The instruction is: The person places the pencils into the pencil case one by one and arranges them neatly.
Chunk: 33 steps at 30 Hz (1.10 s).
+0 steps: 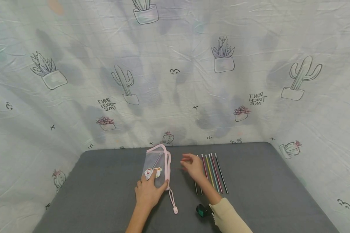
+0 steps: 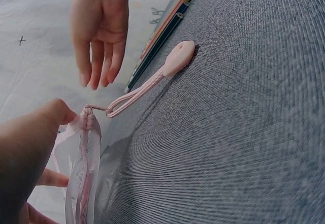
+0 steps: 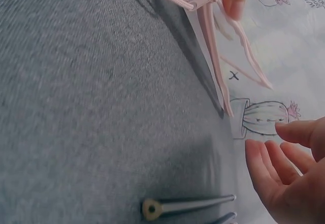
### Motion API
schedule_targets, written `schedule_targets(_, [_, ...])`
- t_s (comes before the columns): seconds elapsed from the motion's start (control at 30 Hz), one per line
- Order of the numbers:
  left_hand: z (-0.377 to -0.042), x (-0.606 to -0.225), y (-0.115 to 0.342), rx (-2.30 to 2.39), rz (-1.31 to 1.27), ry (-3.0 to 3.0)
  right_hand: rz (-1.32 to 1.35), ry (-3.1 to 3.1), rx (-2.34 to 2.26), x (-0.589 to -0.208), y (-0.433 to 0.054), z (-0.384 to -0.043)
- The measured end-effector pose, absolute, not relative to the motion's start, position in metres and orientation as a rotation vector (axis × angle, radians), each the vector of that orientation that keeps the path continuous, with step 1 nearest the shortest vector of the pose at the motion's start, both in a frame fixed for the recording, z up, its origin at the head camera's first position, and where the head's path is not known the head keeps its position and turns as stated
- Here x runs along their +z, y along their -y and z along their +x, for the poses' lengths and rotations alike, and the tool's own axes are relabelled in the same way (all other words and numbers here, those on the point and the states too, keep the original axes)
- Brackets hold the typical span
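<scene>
A see-through pencil pouch [image 1: 151, 161] with pink trim and a cartoon sticker lies on the grey table. Inside it, a slim pencil [image 1: 156, 161] shows through the mesh. My left hand [image 1: 148, 193] rests on the pouch's near part, fingers spread, its thumb by the zip's near end. From the zip hangs a pink cord pull [image 2: 180, 57]. To the pouch's right, my right hand [image 1: 193, 167] hovers with fingers loosely bent and nothing between them. Beneath and beside the right forearm, several pencils [image 1: 221, 173] lie in a row, some partly hidden by it.
A small black object with a green face [image 1: 202, 210] sits by the right sleeve. The grey table [image 1: 110, 191] meets a hanging cloth [image 1: 175, 97] printed with cacti along its back and sides.
</scene>
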State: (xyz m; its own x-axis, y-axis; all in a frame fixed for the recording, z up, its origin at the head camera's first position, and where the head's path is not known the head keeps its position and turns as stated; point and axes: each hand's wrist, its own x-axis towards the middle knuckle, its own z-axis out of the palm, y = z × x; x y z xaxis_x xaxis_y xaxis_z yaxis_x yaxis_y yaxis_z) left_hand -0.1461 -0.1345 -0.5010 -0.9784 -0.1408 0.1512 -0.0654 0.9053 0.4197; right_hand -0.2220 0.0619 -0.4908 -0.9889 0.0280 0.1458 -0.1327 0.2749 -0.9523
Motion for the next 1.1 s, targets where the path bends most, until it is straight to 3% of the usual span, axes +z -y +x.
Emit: schedule_targets(1.1, [-0.147,-0.503,0.136,-0.637,0.170,2.892,-0.014,2.647,1.321,-0.496,-0.078,-0.212])
